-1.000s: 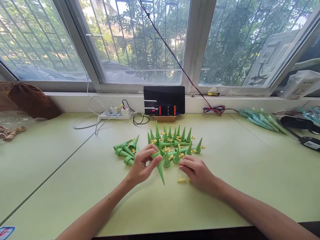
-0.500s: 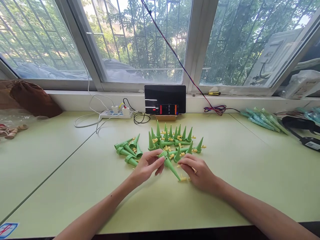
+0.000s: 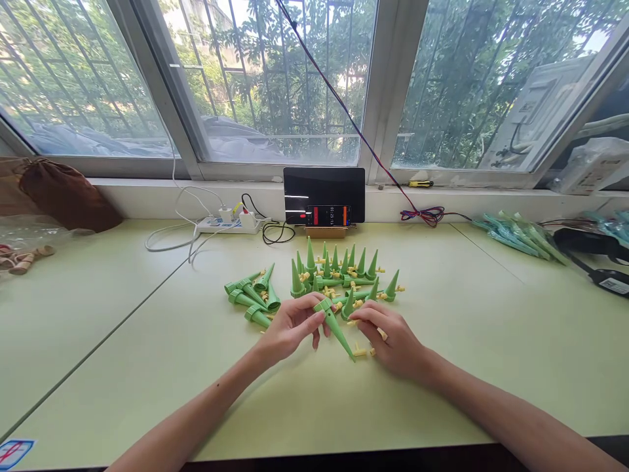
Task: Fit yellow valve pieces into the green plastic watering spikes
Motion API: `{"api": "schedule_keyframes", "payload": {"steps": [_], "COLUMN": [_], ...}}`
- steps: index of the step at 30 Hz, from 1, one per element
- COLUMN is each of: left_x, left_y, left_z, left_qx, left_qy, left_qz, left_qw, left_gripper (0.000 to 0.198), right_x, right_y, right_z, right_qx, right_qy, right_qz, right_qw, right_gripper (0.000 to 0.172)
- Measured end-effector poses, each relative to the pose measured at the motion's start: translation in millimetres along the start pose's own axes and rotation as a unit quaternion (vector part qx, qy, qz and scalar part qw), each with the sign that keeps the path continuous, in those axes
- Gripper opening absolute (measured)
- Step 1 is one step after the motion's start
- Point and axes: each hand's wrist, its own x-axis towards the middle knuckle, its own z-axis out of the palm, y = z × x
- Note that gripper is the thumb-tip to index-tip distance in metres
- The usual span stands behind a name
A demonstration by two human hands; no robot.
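My left hand (image 3: 289, 328) pinches the wide end of a green cone spike (image 3: 335, 326), whose tip points down and right toward the table. My right hand (image 3: 390, 337) is closed beside it, with a small yellow plastic piece (image 3: 382, 334) between its fingers. Another small yellow piece (image 3: 360, 352) lies on the table under the spike's tip. Behind the hands stands a cluster of upright green spikes (image 3: 339, 272) mixed with yellow pieces. A pile of lying green spikes (image 3: 250, 298) is to the left of it.
A phone (image 3: 328, 216) on a stand and a dark screen (image 3: 324, 193) sit at the window sill. A power strip (image 3: 227, 226) with white cables lies to the left. Green packets (image 3: 521, 236) lie at the right, a brown bag (image 3: 63, 193) at the far left.
The green spike in my left hand has swung from pointing straight down toward pointing down-right. My right hand has lifted a yellow piece and come closer to the spike.
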Motion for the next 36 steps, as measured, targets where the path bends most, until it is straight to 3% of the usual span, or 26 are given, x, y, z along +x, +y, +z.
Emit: {"api": "schedule_keyframes", "payload": {"steps": [12,26,36], "left_x": [-3.0,-2.9,-1.3], "left_y": [-4.1,-7.0,-8.2], "left_z": [-0.9,2.0,4.3], "left_qx": [-0.015,-0.01,-0.048], "left_qy": [0.013,-0.007,-0.012], "left_qz": [-0.025,-0.078,-0.073], "left_qw": [0.999,0.997,0.996], "left_gripper": [0.029,0.033,0.033], "right_x": [2.2,0.8,-4.3], "right_y": [-1.5,-1.6,-4.6], "right_z": [0.2,0.2,5.2], "right_qx": [-0.016,-0.007,0.02], "right_qy": [0.07,0.071,0.065], "right_qz": [-0.045,-0.054,-0.063], "right_qw": [0.996,0.996,0.996], "right_gripper": [0.012,0.013,0.012]}}
